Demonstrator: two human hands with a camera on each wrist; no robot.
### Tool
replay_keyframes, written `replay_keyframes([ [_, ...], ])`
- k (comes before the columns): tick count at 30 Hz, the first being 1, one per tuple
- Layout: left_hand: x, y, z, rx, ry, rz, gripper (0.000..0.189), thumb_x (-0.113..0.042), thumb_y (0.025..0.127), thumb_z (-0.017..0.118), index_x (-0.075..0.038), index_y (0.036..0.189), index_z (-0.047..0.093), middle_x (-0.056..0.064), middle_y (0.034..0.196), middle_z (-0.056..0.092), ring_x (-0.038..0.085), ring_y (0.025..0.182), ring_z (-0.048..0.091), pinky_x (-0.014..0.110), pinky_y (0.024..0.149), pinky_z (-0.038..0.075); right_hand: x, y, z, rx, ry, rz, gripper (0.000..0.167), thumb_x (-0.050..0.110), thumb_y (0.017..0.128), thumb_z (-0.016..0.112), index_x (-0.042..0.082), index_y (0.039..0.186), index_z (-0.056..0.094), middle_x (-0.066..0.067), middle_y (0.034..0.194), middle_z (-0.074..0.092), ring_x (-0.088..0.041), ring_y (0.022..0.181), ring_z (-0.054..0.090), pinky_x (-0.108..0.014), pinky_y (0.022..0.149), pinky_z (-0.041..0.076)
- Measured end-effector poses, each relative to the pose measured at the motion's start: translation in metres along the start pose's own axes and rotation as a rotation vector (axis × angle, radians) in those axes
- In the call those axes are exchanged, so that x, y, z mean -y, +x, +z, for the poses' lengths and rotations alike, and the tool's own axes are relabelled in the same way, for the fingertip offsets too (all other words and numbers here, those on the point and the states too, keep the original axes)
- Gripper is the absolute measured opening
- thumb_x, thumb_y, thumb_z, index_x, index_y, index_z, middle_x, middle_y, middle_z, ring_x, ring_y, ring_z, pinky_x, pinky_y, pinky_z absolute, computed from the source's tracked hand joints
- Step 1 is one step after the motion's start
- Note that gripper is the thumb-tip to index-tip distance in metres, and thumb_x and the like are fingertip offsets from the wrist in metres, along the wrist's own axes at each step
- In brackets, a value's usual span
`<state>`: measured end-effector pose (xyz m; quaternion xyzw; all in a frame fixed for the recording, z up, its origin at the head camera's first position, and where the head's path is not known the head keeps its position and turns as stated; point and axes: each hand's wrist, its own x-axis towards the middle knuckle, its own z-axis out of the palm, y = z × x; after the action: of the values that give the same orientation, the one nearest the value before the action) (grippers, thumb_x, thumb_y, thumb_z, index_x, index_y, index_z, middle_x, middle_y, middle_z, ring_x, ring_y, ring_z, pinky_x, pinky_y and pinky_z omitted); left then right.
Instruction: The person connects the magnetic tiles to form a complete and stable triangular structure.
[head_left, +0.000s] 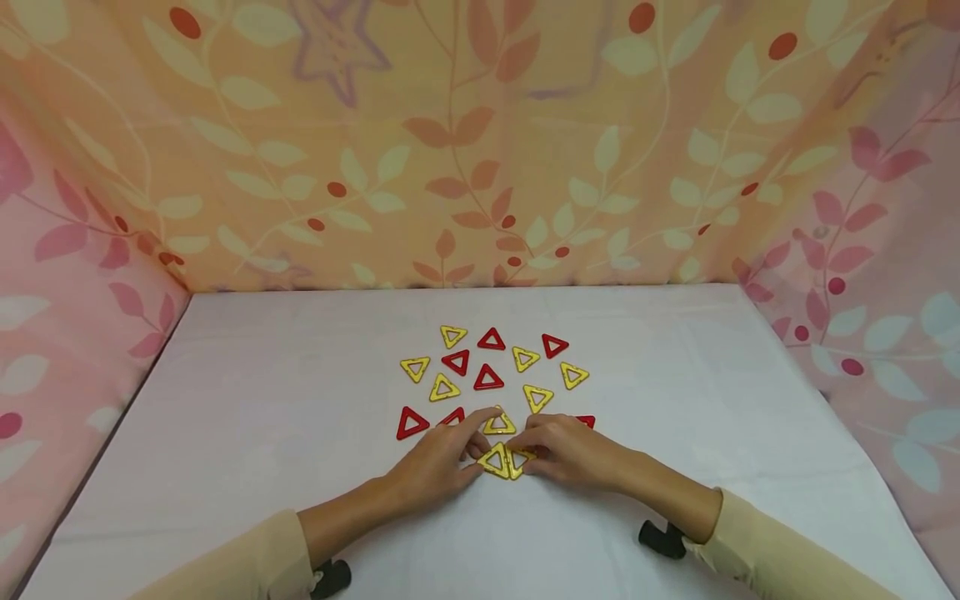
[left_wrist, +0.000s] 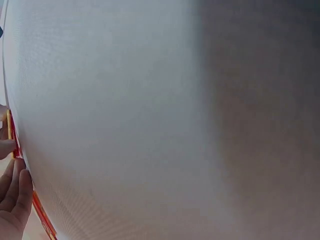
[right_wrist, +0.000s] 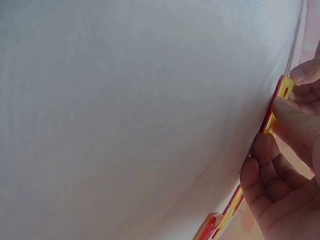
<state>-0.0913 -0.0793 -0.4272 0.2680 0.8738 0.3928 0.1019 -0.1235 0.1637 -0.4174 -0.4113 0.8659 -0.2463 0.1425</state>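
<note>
Two yellow triangular tiles with hollow centres lie edge to edge near the front of the group. My left hand (head_left: 438, 467) pinches the left yellow tile (head_left: 498, 473) at its outer corner. The thumb and fingers of my right hand (head_left: 577, 450) hold the right yellow tile (head_left: 512, 467). A red strip shows along the yellow edge (right_wrist: 285, 90) in the right wrist view. Just beyond the fingertips lies another yellow triangle (head_left: 500, 431). My left hand partly hides a red triangle (head_left: 454, 414), and my right hand covers most of another red triangle (head_left: 587, 420).
Several red and yellow triangles, such as a red one (head_left: 489, 386) and a yellow one (head_left: 445, 397), lie scattered apart beyond the hands on the white tabletop (head_left: 225, 417). A patterned curtain (head_left: 465, 167) closes off the back and sides.
</note>
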Motion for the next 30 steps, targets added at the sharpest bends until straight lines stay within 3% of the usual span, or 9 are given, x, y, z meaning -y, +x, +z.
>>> replay_keyframes([
  [18, -0.0036, 0.0013, -0.0045, -0.040, -0.082, 0.073, 0.064, -0.005, 0.086, 0.076, -0.010, 0.143, 0.047, 0.002, 0.102, 0.073, 0.006, 0.087, 0.067, 0.021, 0.080, 0.055, 0.0007, 0.0017, 0.0034, -0.012, 0.020, -0.012, 0.033, 0.021, 0.087, 0.078, 0.013, 0.119, 0.074, 0.008, 0.092, 0.064, -0.005, 0.076, 0.054, -0.018, 0.067, 0.047],
  [30, -0.0084, 0.0049, -0.0049, -0.027, -0.108, 0.040, 0.064, -0.005, 0.085, 0.078, -0.008, 0.142, 0.048, 0.003, 0.100, 0.072, 0.007, 0.088, 0.069, 0.022, 0.082, 0.056, 0.0060, 0.0058, 0.0021, -0.004, 0.018, -0.002, 0.035, 0.021, 0.085, 0.080, 0.013, 0.119, 0.074, 0.006, 0.091, 0.064, -0.005, 0.075, 0.054, -0.017, 0.067, 0.048],
])
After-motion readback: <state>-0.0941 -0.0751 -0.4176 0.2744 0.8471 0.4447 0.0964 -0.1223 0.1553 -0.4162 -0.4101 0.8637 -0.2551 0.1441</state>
